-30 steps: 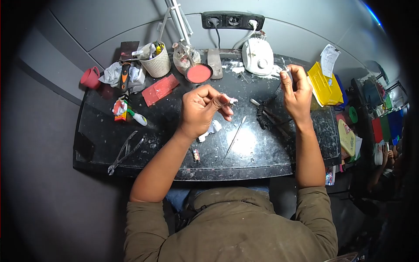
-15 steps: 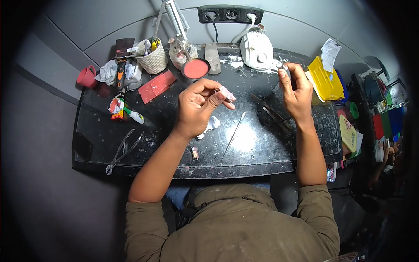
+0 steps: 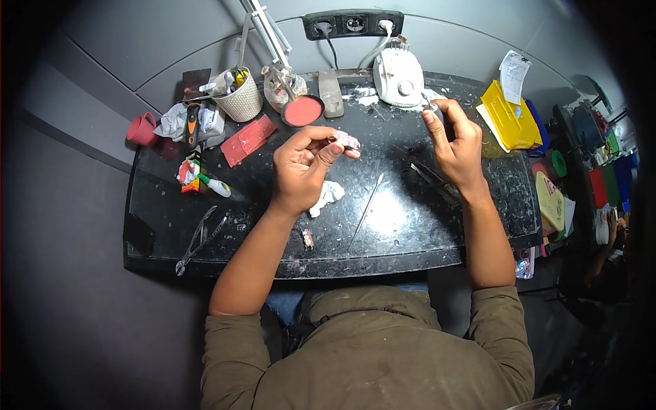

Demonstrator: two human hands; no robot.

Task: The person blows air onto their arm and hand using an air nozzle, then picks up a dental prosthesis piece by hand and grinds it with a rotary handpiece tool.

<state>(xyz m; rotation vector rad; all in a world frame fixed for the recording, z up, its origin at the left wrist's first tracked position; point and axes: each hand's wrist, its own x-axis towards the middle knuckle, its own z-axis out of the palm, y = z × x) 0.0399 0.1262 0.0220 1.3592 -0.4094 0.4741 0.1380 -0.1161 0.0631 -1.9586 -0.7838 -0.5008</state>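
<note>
My left hand [image 3: 301,167] is raised over the black bench, its thumb and fingers closed on a small pink-and-white piece that looks like a denture [image 3: 346,141]. My right hand [image 3: 456,150] is up on the other side, below the white control box. Its thumb and forefinger pinch a small greyish thing [image 3: 429,106] whose kind I cannot make out. On the bench between the hands lies a thin pointed metal tool [image 3: 367,210]. Crumpled white tissue [image 3: 328,197] rests beneath my left hand, and a small pink-and-tan piece [image 3: 307,238] lies nearer the front edge.
At the left are pliers [image 3: 198,244], a small white bottle [image 3: 217,186], pink sheets [image 3: 248,139] and a woven pot [image 3: 240,102]. A round pink-topped dish [image 3: 303,110], a white control box [image 3: 399,78] and a yellow tray [image 3: 511,116] stand farther back.
The whole view has shifted slightly. The piece in my left hand is turned a little, showing more of its pink-and-white side. My right hand has moved slightly left, still pinching.
</note>
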